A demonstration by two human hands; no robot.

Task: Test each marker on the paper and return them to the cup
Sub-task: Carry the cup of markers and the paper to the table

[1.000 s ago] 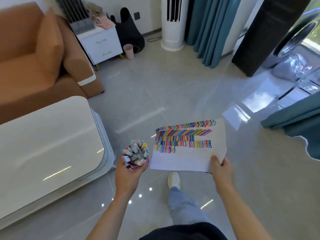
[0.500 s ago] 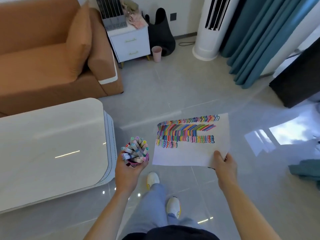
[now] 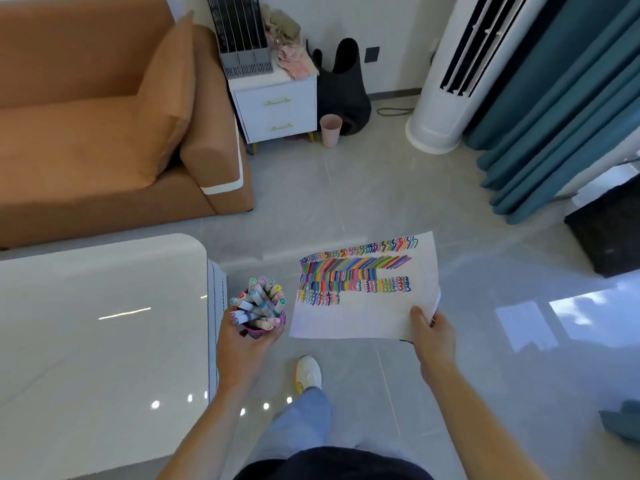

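Note:
My left hand (image 3: pixel 242 344) grips a purple cup (image 3: pixel 254 329) from below, just past the right edge of the white table. Several capped markers (image 3: pixel 259 301) stand bunched in the cup with their coloured ends up. My right hand (image 3: pixel 433 332) pinches the near right corner of a white sheet of paper (image 3: pixel 360 320), held flat in the air over the floor. The paper's far half carries rows of coloured test strokes (image 3: pixel 353 275). Both hands are at about the same height, with a gap between the cup and the paper's left edge.
A glossy white table (image 3: pixel 97 323) fills the left. Behind it stands an orange sofa (image 3: pixel 104 133), then a white bedside cabinet (image 3: pixel 277 109), a pink bin (image 3: pixel 330 129), a white tower air conditioner (image 3: pixel 460 71) and teal curtains (image 3: pixel 554 109). My leg and white shoe (image 3: pixel 308 374) are on the grey tiled floor.
The view has swung left and closer to the table and sofa as I walk. Both hands keep the same hold on the cup and the paper.

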